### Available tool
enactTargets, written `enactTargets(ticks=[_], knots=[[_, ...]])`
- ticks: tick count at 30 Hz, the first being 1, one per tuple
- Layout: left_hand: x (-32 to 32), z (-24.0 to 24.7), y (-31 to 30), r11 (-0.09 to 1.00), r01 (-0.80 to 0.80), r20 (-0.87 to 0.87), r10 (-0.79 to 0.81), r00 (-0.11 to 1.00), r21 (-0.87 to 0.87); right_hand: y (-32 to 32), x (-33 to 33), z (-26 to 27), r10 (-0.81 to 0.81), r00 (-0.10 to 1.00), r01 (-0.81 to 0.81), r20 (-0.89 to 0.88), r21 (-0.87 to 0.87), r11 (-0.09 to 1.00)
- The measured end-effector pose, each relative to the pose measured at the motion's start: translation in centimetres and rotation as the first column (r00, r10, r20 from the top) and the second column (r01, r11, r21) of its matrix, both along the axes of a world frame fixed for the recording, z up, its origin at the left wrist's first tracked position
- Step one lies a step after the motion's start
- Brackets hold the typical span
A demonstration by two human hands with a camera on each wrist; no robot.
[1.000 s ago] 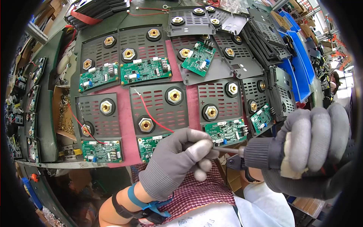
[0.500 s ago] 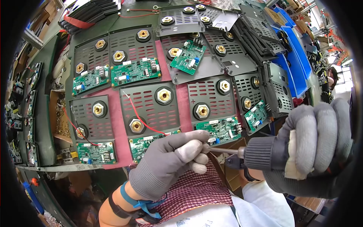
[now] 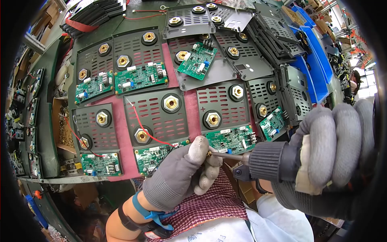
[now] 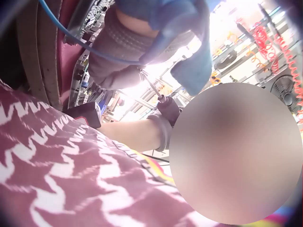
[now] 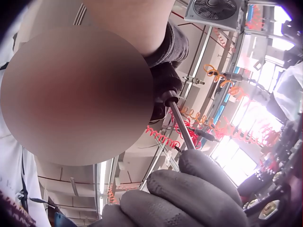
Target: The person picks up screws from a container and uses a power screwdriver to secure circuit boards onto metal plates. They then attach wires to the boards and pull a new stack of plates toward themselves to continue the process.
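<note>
My right hand (image 3: pixel 332 147), in a grey glove, grips a black power screwdriver (image 3: pixel 272 160) whose bit (image 3: pixel 227 156) points left. At the bit's tip sits a small brass-coloured screw (image 3: pixel 209 153), held by the curled fingers of my gloved left hand (image 3: pixel 177 175), its thumb raised beside it. Their palm side is hidden. Both hands are in front of the green circuit boards (image 3: pixel 231 140) along the near row of dark slotted panels (image 3: pixel 223 103). The left wrist view shows the bit (image 4: pixel 154 87) reaching my left hand; the right wrist view shows the screwdriver (image 5: pixel 166 85) above gloved fingers.
More panels (image 3: pixel 139 50) with brass-centred nuts and boards lie on a pink mat (image 3: pixel 121 147). A loose board (image 3: pixel 197 61) rests tilted on one. Red wires (image 3: pixel 139 117) rise from two near boards. Blue bins (image 3: pixel 318 68) stand at right, and a screw box (image 3: pixel 64 125) at left.
The panels have shifted left in the head view. My left thumb has lifted and the fingers have curled, so the brass screw at the bit's tip now shows. The right hand keeps its grip.
</note>
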State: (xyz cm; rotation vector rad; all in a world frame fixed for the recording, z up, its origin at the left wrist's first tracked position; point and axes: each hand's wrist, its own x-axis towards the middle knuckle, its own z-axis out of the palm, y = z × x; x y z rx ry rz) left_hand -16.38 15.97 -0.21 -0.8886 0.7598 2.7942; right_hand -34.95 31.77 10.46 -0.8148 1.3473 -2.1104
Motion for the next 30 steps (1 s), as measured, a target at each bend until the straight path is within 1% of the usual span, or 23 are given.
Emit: enactTargets(ticks=[1,2,5,7,8,10,11,12,17,18,21,22,23,25,26,28,29,30], knots=[[-0.1,0.1,0.0,0.999,-0.001,0.013,0.001,1.000,-0.043,-1.5,0.3,-0.3,0.009,1.000,-0.009,-0.007,-0.009,1.000],[-0.1,0.0,0.0,0.999,0.000,0.013,0.001,1.000,-0.042,-3.4,1.0,-0.6,0.018,1.000,-0.019,-0.014,-0.019,1.000],[-0.2,-0.2,0.1,0.997,0.006,-0.036,-0.009,0.999,-0.073,-3.6,1.3,-0.9,0.046,0.998,-0.047,-0.036,-0.047,0.998],[-0.6,0.1,0.5,0.991,-0.071,0.005,0.072,0.997,-0.116,-4.3,1.5,-1.0,0.064,0.997,-0.067,-0.052,-0.068,0.995],[-0.6,-0.1,0.5,0.991,-0.071,0.006,0.072,0.997,-0.116,-5.2,1.5,-1.3,0.073,0.996,-0.077,-0.060,-0.077,0.994],[-0.3,-1.0,0.3,0.996,-0.093,-0.130,0.093,0.987,0.008,-4.2,1.1,-1.2,0.092,0.993,-0.099,-0.075,-0.096,0.990],[-0.3,-0.9,0.3,0.996,-0.094,-0.129,0.094,0.987,0.008,-3.9,1.0,-1.3,0.101,0.991,-0.110,-0.083,-0.106,0.988],[-0.4,-0.8,0.3,0.995,-0.090,-0.116,0.093,0.989,0.032,-5.5,2.1,-1.7,0.111,0.990,-0.121,-0.091,-0.115,0.986],[-0.3,-0.8,0.2,0.992,-0.084,-0.104,0.094,0.990,0.099,-3.2,0.5,-1.6,0.158,0.978,-0.178,-0.133,-0.159,0.971],[-0.2,-0.8,0.3,0.993,-0.073,-0.087,0.081,0.993,0.094,-4.1,1.0,-1.8,0.167,0.976,-0.190,-0.142,-0.169,0.967],[-0.4,-0.9,0.4,0.996,-0.050,-0.082,0.055,0.995,0.071,-2.0,0.6,-1.7,0.190,0.967,-0.221,-0.168,-0.194,0.956],[-0.4,-0.9,0.5,0.998,-0.039,-0.094,0.044,0.995,0.052,-3.3,1.0,-2.0,0.197,0.964,-0.231,-0.176,-0.201,0.952],[-0.5,-0.9,0.5,0.998,-0.038,-0.094,0.042,0.995,0.052,-0.6,0.1,-1.7,0.203,0.961,-0.241,-0.186,-0.210,0.948],[-0.5,-0.8,0.6,0.998,0.014,-0.126,-0.006,0.992,0.061,-4.1,0.4,-2.3,0.213,0.956,-0.257,-0.201,-0.226,0.940],[-0.6,-0.7,0.6,0.998,0.019,-0.124,-0.011,0.992,0.063,-4.0,0.9,-2.4,0.215,0.954,-0.262,-0.209,-0.232,0.937],[-0.7,0.0,0.2,0.981,0.118,0.004,-0.120,0.993,0.151,-3.0,0.5,-2.1,0.209,0.951,-0.262,-0.226,-0.239,0.935],[-0.5,0.4,0.3,0.978,0.133,0.001,-0.135,0.991,0.160,-2.9,0.8,-2.6,0.204,0.950,-0.260,-0.235,-0.238,0.936],[0.0,0.8,0.4,0.978,0.206,0.016,-0.207,0.978,0.007,-4.6,1.0,-2.9,0.198,0.949,-0.257,-0.247,-0.235,0.937]])
